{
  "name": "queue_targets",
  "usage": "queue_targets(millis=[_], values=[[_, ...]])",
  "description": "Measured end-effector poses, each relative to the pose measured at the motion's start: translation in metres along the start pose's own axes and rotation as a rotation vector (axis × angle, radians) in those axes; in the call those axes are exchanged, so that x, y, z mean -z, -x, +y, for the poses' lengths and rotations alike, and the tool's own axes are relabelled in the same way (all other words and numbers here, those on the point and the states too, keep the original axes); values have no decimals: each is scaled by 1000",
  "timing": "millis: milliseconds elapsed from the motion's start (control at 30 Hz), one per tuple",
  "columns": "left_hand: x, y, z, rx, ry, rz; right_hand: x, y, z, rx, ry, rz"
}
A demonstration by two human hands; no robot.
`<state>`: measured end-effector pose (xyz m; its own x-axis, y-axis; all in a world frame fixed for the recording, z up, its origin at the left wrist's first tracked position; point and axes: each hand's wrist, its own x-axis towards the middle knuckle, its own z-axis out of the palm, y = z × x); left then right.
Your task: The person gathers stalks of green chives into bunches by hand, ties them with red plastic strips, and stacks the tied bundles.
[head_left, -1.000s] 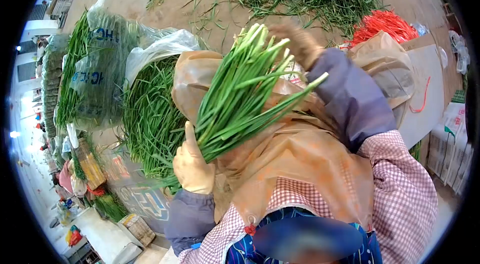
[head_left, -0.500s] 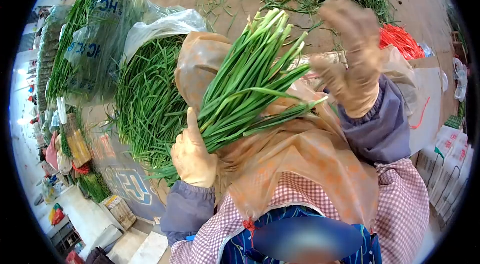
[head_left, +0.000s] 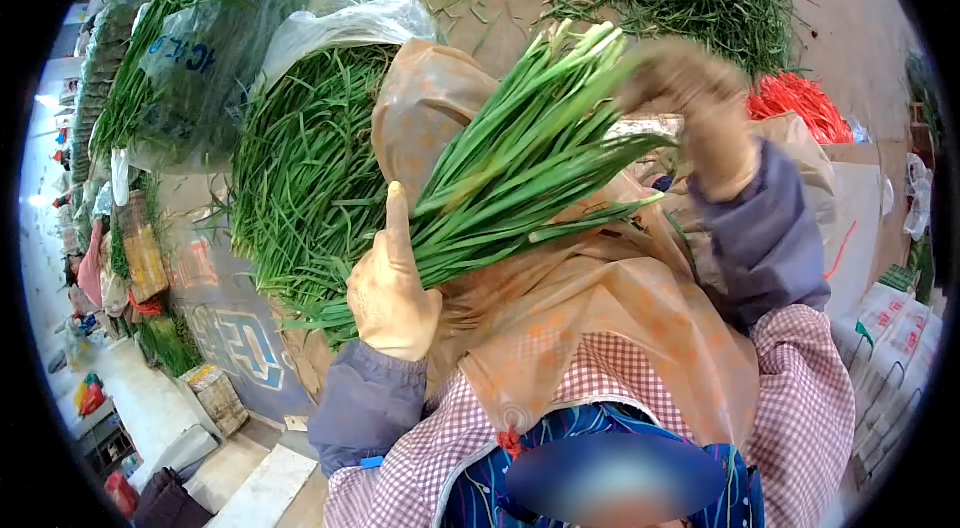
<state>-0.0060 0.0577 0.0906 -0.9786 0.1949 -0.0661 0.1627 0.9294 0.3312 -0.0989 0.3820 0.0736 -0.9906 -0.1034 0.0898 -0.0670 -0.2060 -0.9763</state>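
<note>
Head view, mid-frame: my left hand (head_left: 394, 293) clasps the green bunch (head_left: 525, 153) low, seemingly steadying it; my right hand (head_left: 708, 118), blurred beside the pale stems (head_left: 592, 45)—can't tell its grip.

legible text, head view: little.

1. clear plastic bag (head_left: 205, 78), upper left: blue print in two places, one near the top and one lower down. capitals h and c can be made out in both, tilted with the creased film. further blue marks follow in the lower print; wrinkles leave them unreadable.

2. grey panel (head_left: 225, 375), lower left: large pale, outlined lettering, slanted by the viewing angle; wording not certain. orange-red marks higher on the same panel, also unreadable.

3. white packaging (head_left: 905, 320), right edge: red characters, too small and distorted to read.

no numbers or brand name securely read.
</note>
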Motion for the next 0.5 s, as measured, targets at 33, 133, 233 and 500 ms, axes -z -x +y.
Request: queue_targets(millis=[33,133,233,500], values=[[2,1,2,28,18,-18,27,-11,-16,-24,28,133],[3,-2,3,109,148,-136,130,-28,-12,62,865,483],[-4,-2,3,139,220,-143,103,3,-35,308,1269,431],[-7,-1,17,184,216,-146,-13,60,19,181,571,-683]])
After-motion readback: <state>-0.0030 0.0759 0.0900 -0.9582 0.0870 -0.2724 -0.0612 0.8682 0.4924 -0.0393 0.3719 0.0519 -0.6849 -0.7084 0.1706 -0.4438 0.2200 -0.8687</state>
